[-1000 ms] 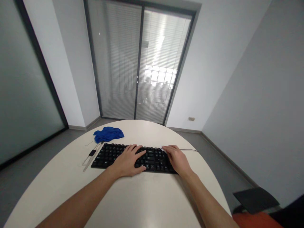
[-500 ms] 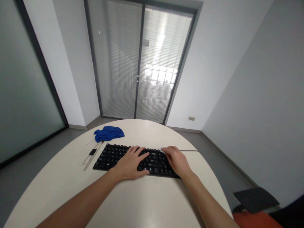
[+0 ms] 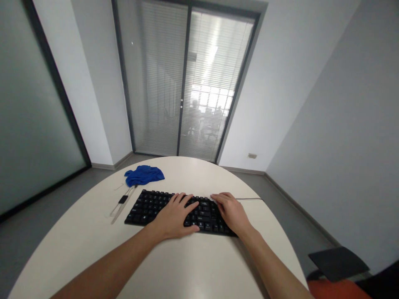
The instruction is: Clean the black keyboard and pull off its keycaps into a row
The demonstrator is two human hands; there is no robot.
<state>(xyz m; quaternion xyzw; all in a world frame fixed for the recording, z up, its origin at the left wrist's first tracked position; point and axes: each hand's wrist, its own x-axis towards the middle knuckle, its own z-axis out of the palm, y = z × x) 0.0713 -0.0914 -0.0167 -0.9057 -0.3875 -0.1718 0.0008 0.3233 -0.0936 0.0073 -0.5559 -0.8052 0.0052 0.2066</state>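
Note:
A black keyboard (image 3: 205, 218) lies across the white table. My left hand (image 3: 176, 216) rests flat over its middle, fingers spread, covering several keys. At the keyboard's right end, my right hand (image 3: 232, 211) is closed, with fingers pressed together at the back edge of the keys. Something pale shows at those fingertips, but it is too small and too covered to name. From behind the right hand, a thin dark cable (image 3: 251, 199) runs off toward the table's right edge.
A crumpled blue cloth (image 3: 144, 175) lies at the back left of the round table (image 3: 199, 265). Before it are a thin pale stick (image 3: 120, 211) and a pale loop with a black piece (image 3: 123, 199). A chair (image 3: 339, 263) stands at the lower right.
My left hand has slid slightly to the right over the keys. The right hand stays almost in place. The whole view has shifted a little.

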